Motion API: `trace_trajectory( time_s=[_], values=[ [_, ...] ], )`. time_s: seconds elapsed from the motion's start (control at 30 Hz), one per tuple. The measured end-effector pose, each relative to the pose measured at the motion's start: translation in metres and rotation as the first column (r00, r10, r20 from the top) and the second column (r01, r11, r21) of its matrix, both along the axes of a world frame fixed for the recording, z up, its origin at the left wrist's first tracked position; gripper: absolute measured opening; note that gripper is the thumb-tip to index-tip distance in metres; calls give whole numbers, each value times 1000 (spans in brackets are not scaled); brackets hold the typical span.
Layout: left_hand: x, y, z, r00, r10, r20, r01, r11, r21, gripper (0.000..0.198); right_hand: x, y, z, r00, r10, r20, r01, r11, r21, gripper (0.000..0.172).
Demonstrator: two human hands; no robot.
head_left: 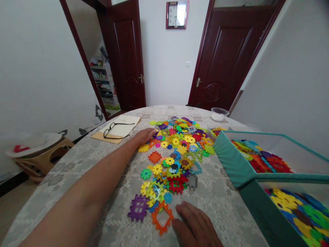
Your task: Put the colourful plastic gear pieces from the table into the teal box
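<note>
A spread of several flat plastic interlocking pieces (174, 154) in many colours lies on the round table (221, 202), which has a pale lace-patterned cloth. My left hand (145, 135) is stretched far across the table, fingers flat and together, resting at the left edge of the pile near a yellow piece. My right hand (196, 226) lies flat near the table's front edge, fingers stretched out, its fingertips next to an orange square-frame piece (161, 218). A purple grid piece (138, 207) lies just left of that. Neither hand holds anything.
A teal fabric box (231, 161) with two compartments of sorted coloured pieces stands at the right. Black glasses (115, 128) rest on a notebook (128, 121) at the back left. A clear bowl (219, 113) sits at the far edge. A wooden stool (41, 156) stands on the floor, left.
</note>
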State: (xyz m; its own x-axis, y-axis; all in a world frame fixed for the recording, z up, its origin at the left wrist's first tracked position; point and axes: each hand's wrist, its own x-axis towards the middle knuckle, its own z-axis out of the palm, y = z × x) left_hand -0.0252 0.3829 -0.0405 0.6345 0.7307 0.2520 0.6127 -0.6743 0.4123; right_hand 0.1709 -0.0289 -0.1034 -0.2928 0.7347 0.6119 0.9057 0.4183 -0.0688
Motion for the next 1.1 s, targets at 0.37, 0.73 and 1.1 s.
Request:
trace_trajectory(
  time_s=[0.37,0.73,1.1],
  values=[
    [14,-105,5,990,-137,39,137,991,-2,48,-4,-7,26,995,50,-84,-56,995,-81,51],
    [19,-207,4,995,71,72,-72,997,14,48,-14,-13,43,944,-75,-322,64,997,-44,40],
    [40,-277,8,914,404,31,-405,914,35,48,-10,-11,51,913,-22,-408,2,999,-49,25]
  ],
)
